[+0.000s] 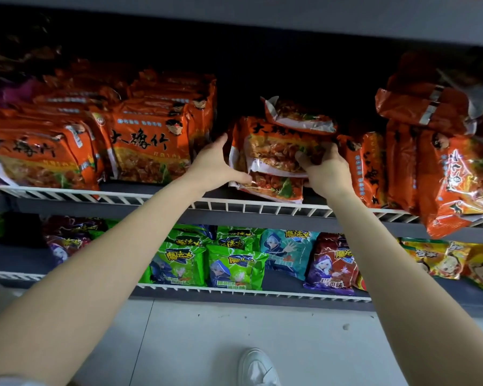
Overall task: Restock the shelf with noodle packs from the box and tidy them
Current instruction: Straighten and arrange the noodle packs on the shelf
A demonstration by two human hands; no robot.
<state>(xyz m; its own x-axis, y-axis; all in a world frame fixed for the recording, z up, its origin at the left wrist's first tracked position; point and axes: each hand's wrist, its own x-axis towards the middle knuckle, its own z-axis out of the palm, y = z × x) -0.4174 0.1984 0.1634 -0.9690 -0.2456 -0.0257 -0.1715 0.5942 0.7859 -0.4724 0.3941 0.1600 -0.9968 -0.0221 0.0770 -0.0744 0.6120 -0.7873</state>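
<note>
A small stack of orange noodle packs (273,151) lies on the upper shelf (162,188) in the gap between two groups. My left hand (216,164) grips the stack's left edge, thumb low on the bottom pack. My right hand (325,169) holds the stack's right side, fingers curled over the front of the packs. One more pack (299,115) lies tilted on top of the stack. Rows of upright orange packs (148,146) stand to the left, and a loose, leaning pile (446,168) fills the right. The box is out of view.
A white wire rail (262,208) runs along the upper shelf's front. The lower shelf (285,280) holds green, teal and purple snack bags (236,267) and yellow bags (441,260) on the right. A shelf board (318,23) hangs overhead. My white shoe (258,366) stands on the grey floor.
</note>
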